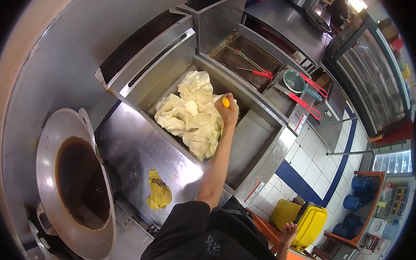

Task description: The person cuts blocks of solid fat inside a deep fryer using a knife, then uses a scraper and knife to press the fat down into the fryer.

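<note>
My left hand (228, 113) is closed round a tool with a rounded yellow handle (226, 103); its working end is hidden. The hand is against the right side of a big heap of soft, pale cream-coloured fat (190, 111). This heap lies in lumps in a rectangular stainless steel fryer tank (251, 141). Lower right, away from the tank, my right hand (288, 233) is raised with its fingers loosely apart and holds nothing. A crumpled yellow cloth (159, 190) rests on the steel counter (133, 140) below the tank.
A large wok (46, 169) with dark brown liquid stands at the left. Beyond the tank are a wire basket (239, 61), red-handled utensils (304, 105) and a green strainer (293, 81). A yellow bin (313, 223) and blue water bottles (353, 202) are at the right.
</note>
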`<state>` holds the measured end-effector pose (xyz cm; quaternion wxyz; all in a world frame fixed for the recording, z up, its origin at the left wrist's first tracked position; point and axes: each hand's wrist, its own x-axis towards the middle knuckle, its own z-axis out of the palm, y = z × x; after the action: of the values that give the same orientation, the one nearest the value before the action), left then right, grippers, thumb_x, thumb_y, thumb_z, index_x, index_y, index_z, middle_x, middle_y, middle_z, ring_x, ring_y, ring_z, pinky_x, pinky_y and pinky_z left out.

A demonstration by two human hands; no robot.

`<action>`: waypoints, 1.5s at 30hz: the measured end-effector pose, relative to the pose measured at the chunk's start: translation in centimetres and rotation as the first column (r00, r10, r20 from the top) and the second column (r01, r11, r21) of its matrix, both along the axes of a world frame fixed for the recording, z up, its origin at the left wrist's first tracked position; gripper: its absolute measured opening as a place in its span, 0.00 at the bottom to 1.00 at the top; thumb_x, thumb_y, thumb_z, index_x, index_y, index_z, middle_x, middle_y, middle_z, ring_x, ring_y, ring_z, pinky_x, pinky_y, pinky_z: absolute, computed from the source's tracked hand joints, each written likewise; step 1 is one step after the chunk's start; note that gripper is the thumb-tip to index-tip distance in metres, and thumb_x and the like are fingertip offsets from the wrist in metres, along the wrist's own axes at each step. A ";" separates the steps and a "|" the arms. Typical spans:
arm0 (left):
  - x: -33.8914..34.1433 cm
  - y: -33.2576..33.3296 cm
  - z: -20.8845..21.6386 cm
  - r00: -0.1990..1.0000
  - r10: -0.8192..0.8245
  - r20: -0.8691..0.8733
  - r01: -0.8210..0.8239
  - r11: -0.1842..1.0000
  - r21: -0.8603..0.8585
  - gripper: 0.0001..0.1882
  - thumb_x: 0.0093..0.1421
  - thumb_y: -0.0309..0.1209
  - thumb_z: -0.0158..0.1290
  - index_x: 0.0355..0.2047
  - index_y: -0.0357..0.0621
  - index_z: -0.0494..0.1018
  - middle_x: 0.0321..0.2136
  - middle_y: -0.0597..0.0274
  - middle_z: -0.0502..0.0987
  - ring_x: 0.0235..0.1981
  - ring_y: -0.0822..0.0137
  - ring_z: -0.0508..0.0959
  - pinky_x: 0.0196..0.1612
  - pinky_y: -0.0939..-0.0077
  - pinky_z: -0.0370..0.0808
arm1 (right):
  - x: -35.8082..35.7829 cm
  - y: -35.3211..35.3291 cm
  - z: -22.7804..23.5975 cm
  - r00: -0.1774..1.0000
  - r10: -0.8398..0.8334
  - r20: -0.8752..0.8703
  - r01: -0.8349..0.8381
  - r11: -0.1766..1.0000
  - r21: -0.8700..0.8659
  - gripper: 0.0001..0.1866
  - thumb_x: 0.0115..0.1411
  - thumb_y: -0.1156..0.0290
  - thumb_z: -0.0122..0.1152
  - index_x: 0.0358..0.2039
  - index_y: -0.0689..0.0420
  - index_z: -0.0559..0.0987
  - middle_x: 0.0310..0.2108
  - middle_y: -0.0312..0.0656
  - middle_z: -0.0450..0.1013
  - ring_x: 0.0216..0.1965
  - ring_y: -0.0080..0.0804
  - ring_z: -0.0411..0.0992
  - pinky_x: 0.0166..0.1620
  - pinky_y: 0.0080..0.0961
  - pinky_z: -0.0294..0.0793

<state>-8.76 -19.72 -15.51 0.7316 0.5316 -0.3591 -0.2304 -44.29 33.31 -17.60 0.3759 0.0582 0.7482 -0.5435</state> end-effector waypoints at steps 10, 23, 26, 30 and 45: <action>1.4 3.0 -4.5 0.969 -0.167 -0.183 0.171 0.985 0.001 0.13 0.61 0.29 0.48 0.25 0.33 0.74 0.18 0.61 0.72 0.23 0.68 0.71 0.29 0.72 0.68 | 1.7 -2.5 1.4 0.999 0.031 0.028 -0.028 0.994 -0.104 0.20 0.64 0.51 0.50 0.42 0.56 0.73 0.34 0.41 0.72 0.31 0.32 0.70 0.36 0.30 0.69; 4.8 9.6 8.9 0.923 -0.344 -0.172 0.297 0.922 -0.250 0.20 0.63 0.31 0.42 0.14 0.49 0.52 0.12 0.72 0.51 0.15 0.76 0.52 0.21 0.77 0.50 | 2.2 1.7 -0.6 0.985 -0.163 -0.046 0.162 0.986 -0.041 0.18 0.64 0.49 0.50 0.35 0.51 0.75 0.29 0.36 0.74 0.29 0.28 0.71 0.36 0.27 0.72; 5.5 9.7 11.0 0.934 -0.329 -0.139 0.279 0.915 -0.293 0.19 0.63 0.31 0.41 0.15 0.50 0.51 0.12 0.71 0.52 0.16 0.76 0.51 0.23 0.76 0.52 | 1.9 2.5 -1.3 0.993 -0.116 0.022 0.118 0.990 -0.080 0.18 0.65 0.49 0.49 0.35 0.51 0.75 0.29 0.35 0.74 0.29 0.28 0.71 0.36 0.27 0.72; 4.6 7.2 9.8 0.931 -0.231 -0.282 0.145 0.945 -0.294 0.22 0.63 0.31 0.43 0.13 0.50 0.50 0.10 0.72 0.51 0.14 0.77 0.50 0.21 0.78 0.49 | 2.8 0.4 -0.1 0.996 -0.076 0.037 0.077 0.996 -0.036 0.18 0.66 0.49 0.47 0.35 0.50 0.75 0.29 0.34 0.74 0.29 0.27 0.71 0.35 0.26 0.70; -1.9 5.5 5.3 0.900 -0.370 -0.232 0.300 0.909 -0.289 0.24 0.65 0.34 0.45 0.13 0.49 0.51 0.10 0.73 0.52 0.12 0.78 0.50 0.17 0.79 0.47 | 1.2 4.8 -0.8 0.990 -0.128 0.055 0.134 0.983 -0.124 0.24 0.63 0.49 0.53 0.45 0.60 0.73 0.36 0.41 0.72 0.39 0.33 0.71 0.46 0.32 0.72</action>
<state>-10.71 -14.20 -10.24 0.7843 0.3282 -0.3638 -0.3805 -43.04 38.12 -18.41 0.3595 0.0959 0.6976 -0.6122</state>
